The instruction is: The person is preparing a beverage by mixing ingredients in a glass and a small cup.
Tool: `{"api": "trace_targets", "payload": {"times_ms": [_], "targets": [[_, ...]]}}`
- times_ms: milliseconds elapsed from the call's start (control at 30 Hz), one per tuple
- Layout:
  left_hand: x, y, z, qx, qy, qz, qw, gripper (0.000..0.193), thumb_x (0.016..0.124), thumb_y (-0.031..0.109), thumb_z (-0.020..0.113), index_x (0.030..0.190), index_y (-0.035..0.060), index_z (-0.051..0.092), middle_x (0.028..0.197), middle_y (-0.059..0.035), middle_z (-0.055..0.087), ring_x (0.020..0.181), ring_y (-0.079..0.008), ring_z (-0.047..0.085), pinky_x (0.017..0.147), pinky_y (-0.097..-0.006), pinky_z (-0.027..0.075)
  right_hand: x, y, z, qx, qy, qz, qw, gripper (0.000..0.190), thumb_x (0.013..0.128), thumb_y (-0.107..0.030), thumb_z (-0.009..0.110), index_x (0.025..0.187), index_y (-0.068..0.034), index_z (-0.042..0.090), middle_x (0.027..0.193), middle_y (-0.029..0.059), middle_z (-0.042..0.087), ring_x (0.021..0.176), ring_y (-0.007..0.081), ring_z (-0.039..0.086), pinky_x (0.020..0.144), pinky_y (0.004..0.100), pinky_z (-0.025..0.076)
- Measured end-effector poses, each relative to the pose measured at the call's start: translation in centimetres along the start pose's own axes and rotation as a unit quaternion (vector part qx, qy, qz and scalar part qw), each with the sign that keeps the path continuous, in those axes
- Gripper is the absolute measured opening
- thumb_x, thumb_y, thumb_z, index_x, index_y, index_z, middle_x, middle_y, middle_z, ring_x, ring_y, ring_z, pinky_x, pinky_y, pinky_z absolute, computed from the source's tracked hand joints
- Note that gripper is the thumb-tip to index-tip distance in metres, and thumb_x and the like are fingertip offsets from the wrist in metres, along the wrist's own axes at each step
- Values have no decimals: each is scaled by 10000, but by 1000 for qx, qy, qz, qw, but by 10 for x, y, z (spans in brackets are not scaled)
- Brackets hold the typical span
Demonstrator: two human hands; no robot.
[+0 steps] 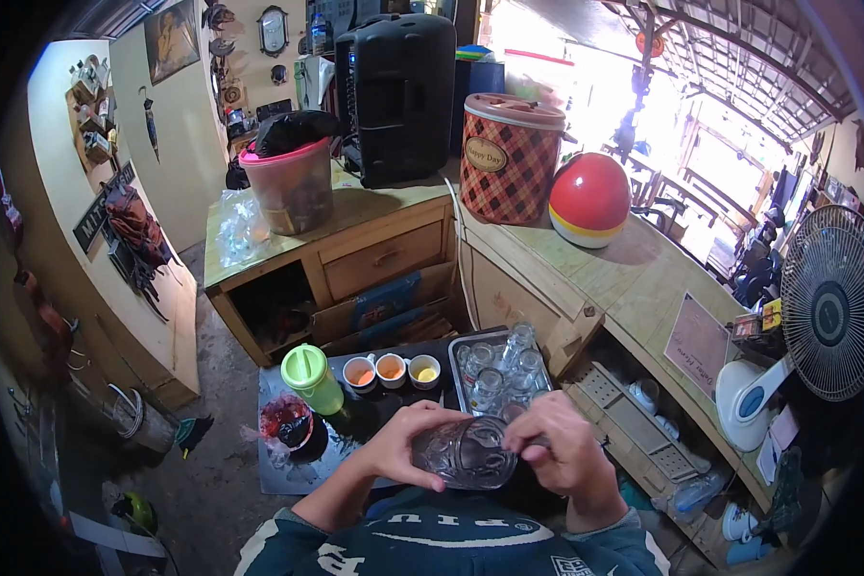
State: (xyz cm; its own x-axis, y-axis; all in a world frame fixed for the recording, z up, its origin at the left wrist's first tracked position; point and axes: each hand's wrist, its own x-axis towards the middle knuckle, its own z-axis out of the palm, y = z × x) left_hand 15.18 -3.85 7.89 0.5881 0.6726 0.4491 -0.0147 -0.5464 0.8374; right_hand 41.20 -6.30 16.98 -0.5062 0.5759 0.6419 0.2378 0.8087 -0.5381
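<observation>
A clear patterned glass jar lies tilted in my left hand, whose thumb and fingers wrap its left end. At the jar's right end my right hand has its fingers curled close to the rim; what they pinch is too hidden to tell. Just beyond my hands, a metal tray bears several upturned clear glasses. Left of the tray stand a cup with yellow contents and two cups with orange contents. Farther left is a light green lidded pitcher, with a bowl of dark red contents nearer me.
Behind the low table, a wooden counter holds a pink-rimmed bucket, a black loudspeaker, a plaid drink cooler and a red rounded container. A white fan stands at the right, above a shelf with a dish rack.
</observation>
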Motion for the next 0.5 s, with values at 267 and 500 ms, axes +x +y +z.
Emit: {"api": "trace_targets", "payload": {"times_ms": [267,500], "targets": [[4,7,-8,92,62,37,993,939,520,590,835,1231,11,632,1055,-93,699,887,-221,590,916,-345,387,-4,0,2,54,-3,25,998,290,898,-383,658,834,-100,650,802,26,689,719,214,642,725,337,429],[8,20,-11,217,112,86,966,906,507,609,832,1187,37,656,1096,-78,716,967,-196,688,965,-417,369,-6,-7,9,122,-32,90,988,225,871,-301,703,863,-76,705,843,27,731,755,189,674,736,306,467]]}}
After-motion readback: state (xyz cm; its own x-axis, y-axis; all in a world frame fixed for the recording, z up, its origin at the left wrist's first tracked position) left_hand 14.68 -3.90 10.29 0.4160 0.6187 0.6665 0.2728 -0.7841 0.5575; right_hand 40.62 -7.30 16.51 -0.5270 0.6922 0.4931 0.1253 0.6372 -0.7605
